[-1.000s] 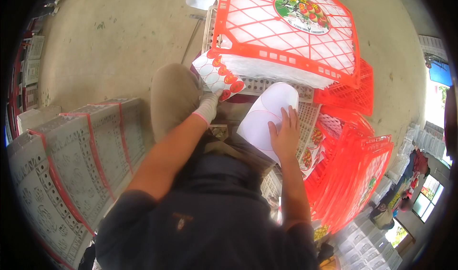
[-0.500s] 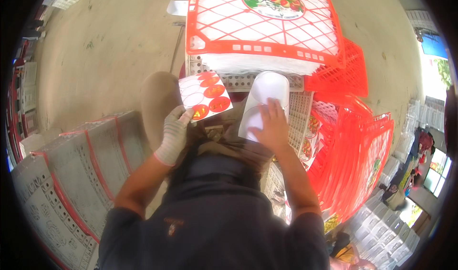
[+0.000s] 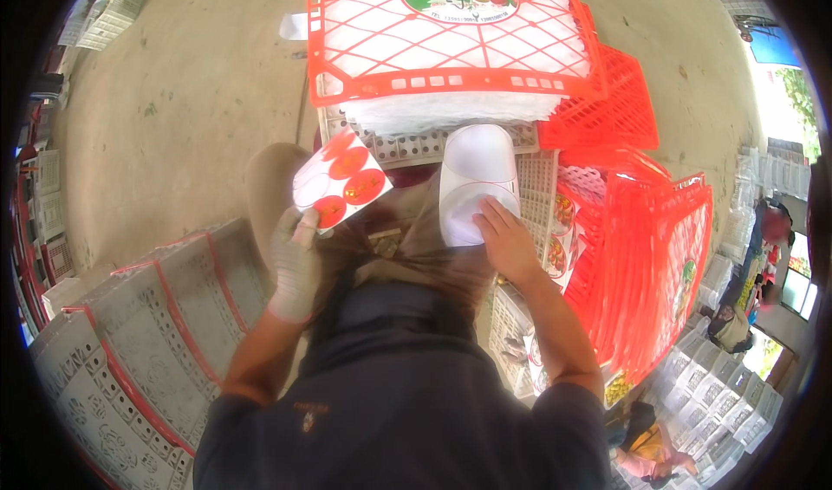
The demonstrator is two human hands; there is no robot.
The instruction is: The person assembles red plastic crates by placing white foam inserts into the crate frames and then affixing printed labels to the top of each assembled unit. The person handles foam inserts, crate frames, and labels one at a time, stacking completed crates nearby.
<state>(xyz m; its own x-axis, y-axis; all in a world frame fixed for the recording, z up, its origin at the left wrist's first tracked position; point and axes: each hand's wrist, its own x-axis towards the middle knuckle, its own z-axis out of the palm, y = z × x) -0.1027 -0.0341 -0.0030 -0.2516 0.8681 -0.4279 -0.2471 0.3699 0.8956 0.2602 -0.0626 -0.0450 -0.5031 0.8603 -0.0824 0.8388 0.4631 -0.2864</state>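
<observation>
My gloved left hand (image 3: 296,252) pinches a white sheet of stickers (image 3: 354,182) by its near corner. Several red oval stickers with yellow marks are on the sheet, beside bare white ovals. Over my thigh lies a smooth white piece with a rounded far end (image 3: 477,156). My bare right hand (image 3: 510,240) lies on its near part, fingers stretched out and touching the surface. Whether anything is under those fingertips is hidden.
Ahead, a red lattice lid (image 3: 459,85) with an oval label tops white wrapping on a pale crate. More red lids (image 3: 637,273) are stacked upright at my right. Grey crates (image 3: 165,317) stand at my left. A person (image 3: 650,447) is at the lower right.
The sticker sheet and my left hand have shifted left and slightly down. My right hand has moved down the white piece, its fingers now closer together. The whole view has shifted slightly.
</observation>
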